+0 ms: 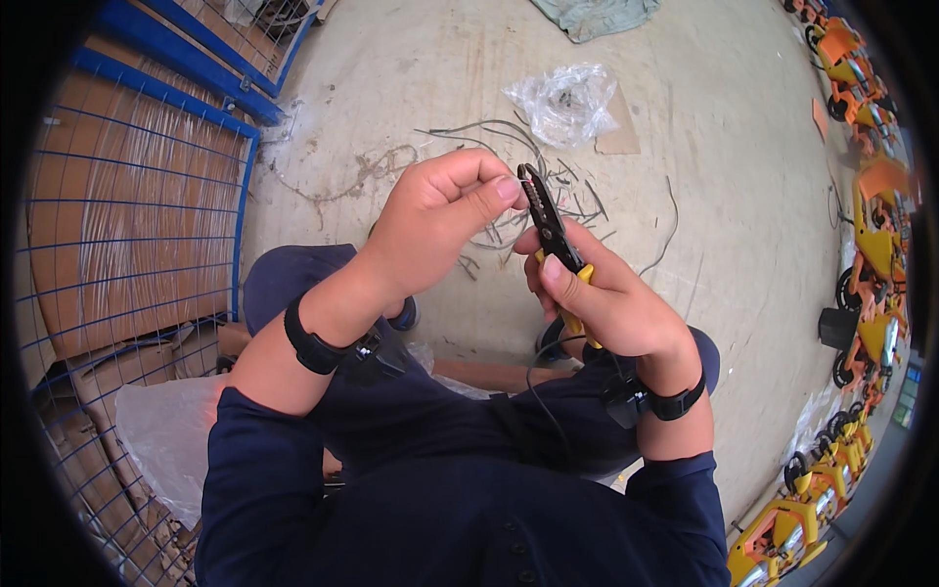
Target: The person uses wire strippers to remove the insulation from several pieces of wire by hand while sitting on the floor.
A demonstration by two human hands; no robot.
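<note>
My right hand (602, 289) is closed round a wire stripper (551, 227) with black notched jaws and yellow handles, its jaws pointing up and away from me. My left hand (440, 210) pinches thumb against forefinger right beside the jaws. A thin wire (526, 180), whitish with a touch of red, shows between those fingertips and the jaws; most of it is hidden by the fingers. Below the right hand a dark cable (531, 386) loops down over my lap. Dark wire offcuts (585, 201) lie scattered on the floor beyond the tool.
Crumpled clear plastic (567, 103) and a cardboard piece (616, 127) lie farther off. A blue mesh cage (240, 225) with wrapped cardboard stands at the left. Along the right edge runs a row of orange and yellow wheeled machines (875, 215). A greenish cloth (597, 15) lies at the far edge.
</note>
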